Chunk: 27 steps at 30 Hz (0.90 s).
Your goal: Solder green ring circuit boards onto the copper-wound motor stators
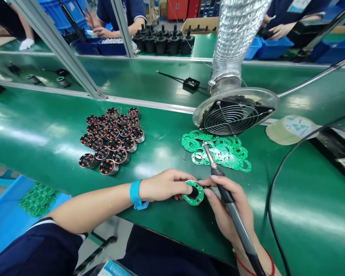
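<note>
Green tabletop spreads across the view, and above its far side hangs a silver foil duct. At lower left, a blue bin holds a mass of green boards. Below the duct's mouth, a black fan with a round wire guard faces the tabletop. Copper-wound motor cores stand grouped left of centre, well apart from a loose heap of ring-shaped boards near the fan. A soldering iron slants across the right hand, whose fingers are closed around it, its tip pointing toward the heap; thumb and forefinger reach the held ring's right edge, though I cannot tell whether they grip it. The left hand has its fingers pinched on that green ring, between both hands at the tabletop's near side.
</note>
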Motion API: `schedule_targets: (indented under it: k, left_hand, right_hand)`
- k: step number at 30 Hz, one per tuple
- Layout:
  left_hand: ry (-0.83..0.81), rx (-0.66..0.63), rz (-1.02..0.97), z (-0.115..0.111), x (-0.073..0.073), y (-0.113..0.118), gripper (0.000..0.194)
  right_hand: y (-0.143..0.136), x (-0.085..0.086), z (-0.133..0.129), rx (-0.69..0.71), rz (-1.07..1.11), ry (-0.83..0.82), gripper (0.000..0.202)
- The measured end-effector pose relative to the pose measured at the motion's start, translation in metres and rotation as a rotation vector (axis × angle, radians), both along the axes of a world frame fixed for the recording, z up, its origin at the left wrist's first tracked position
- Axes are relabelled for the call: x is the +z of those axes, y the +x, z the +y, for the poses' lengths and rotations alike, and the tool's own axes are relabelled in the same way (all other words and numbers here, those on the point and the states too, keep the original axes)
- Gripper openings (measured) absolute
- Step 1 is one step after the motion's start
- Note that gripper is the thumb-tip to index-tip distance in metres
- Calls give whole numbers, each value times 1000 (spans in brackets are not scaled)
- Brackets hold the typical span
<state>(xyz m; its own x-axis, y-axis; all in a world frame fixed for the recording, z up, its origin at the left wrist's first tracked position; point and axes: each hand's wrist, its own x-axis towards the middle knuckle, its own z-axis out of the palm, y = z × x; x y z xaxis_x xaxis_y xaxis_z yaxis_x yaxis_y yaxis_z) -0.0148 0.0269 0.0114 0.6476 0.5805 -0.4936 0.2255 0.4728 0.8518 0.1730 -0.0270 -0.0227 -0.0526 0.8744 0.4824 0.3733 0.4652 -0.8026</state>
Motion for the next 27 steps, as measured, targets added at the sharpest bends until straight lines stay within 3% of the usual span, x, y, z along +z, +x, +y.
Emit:
schedule_targets:
  k: [6, 12, 14, 16, 19, 21, 22, 24, 27]
  left_hand:
    - [-18, -18, -15, 4, -2, -3, 26]
    - [154, -117, 78, 4, 1, -5, 28]
    - [413, -111, 199, 1, 2, -5, 33]
    - [818, -109, 334, -2, 1, -6, 37]
    - [1392, -183, 439, -5, -2, -10, 38]
    - [1580, -207, 438, -7, -4, -13, 38]
    - [1598, -188, 426, -8, -4, -13, 39]
    - [1482, -100, 385, -8, -2, -13, 41]
    - [1064, 32, 288, -8, 4, -10, 44]
  right_hand:
    - [4, 7, 2, 76, -138, 85, 38]
    - [8, 10, 4, 66, -336, 198, 36]
    - [6, 9, 4, 49, -383, 210, 32]
    - [3, 9, 3, 35, -363, 134, 29]
    - [-2, 8, 2, 47, -139, -177, 27]
    - [-4, 8, 2, 87, 159, -417, 26]
    - [-5, 8, 2, 108, 308, -510, 27]
    - [-7, 9, 3, 123, 500, -614, 33]
    - [-7, 7, 4, 64, 455, -539, 33]
